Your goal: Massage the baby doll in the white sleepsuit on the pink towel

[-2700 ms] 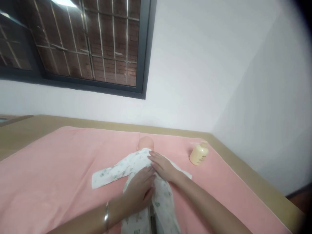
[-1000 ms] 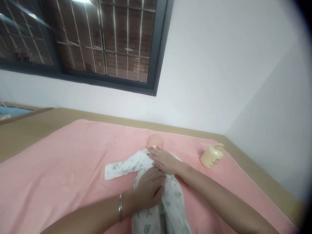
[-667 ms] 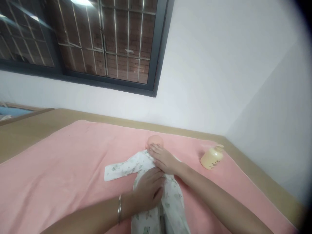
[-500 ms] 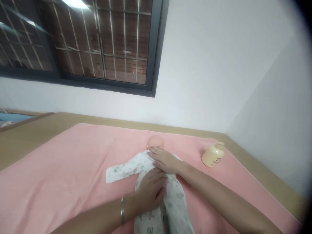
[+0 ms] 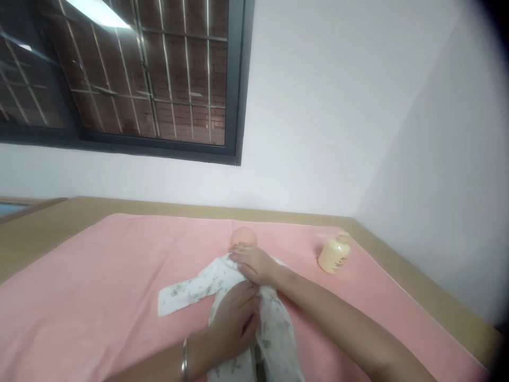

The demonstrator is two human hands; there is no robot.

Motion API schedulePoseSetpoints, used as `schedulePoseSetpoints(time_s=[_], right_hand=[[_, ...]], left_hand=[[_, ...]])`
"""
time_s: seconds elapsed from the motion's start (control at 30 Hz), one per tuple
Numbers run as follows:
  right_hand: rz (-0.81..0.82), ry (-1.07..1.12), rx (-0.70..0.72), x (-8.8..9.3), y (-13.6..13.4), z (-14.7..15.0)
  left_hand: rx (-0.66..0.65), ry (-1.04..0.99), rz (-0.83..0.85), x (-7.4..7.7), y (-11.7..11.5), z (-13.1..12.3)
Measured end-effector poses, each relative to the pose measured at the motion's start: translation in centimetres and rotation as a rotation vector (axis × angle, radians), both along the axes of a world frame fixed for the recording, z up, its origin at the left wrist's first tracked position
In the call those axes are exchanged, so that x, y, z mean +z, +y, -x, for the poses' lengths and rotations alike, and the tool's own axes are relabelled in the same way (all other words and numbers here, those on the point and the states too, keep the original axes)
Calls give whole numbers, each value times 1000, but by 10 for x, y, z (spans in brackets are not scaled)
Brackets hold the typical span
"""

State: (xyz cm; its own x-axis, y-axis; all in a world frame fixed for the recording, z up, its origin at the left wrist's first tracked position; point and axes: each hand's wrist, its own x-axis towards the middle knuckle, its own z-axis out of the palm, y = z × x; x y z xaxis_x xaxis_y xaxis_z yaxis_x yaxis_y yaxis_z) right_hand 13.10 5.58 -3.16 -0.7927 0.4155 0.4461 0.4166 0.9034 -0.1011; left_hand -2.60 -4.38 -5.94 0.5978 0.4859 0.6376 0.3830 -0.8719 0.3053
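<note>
Bare forearms [image 5: 338,322], one silver bangle [image 5: 184,361].
From my remote seat I make out a slim, shiny metal band circling the left wrist, behind the left hand [image 5: 234,321]; the right hand [image 5: 256,264] is bare, its fingers slender, the nails too blurred for me to read.

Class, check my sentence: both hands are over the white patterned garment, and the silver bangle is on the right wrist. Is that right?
Not quite: the head view shows the silver bangle on the left wrist, not the right. The left hand and right hand are both over the white patterned garment.
</note>
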Motion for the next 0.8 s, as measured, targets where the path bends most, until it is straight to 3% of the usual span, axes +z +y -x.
schedulePoseSetpoints(time_s=[0.33,0.57,0.67,0.8], right_hand=[[29,-149,-30,17,0,6],[72,-159,-96,16,-28,-12],[90,-141,-90,18,-47,-31],[126,-84,-138,30,-63,-78]], left_hand=[[18,18,-91,-3,2,3],[-18,84,-76,6,7,0],[22,104,25,16,8,-6],[50,86,184,43,16,-26]])
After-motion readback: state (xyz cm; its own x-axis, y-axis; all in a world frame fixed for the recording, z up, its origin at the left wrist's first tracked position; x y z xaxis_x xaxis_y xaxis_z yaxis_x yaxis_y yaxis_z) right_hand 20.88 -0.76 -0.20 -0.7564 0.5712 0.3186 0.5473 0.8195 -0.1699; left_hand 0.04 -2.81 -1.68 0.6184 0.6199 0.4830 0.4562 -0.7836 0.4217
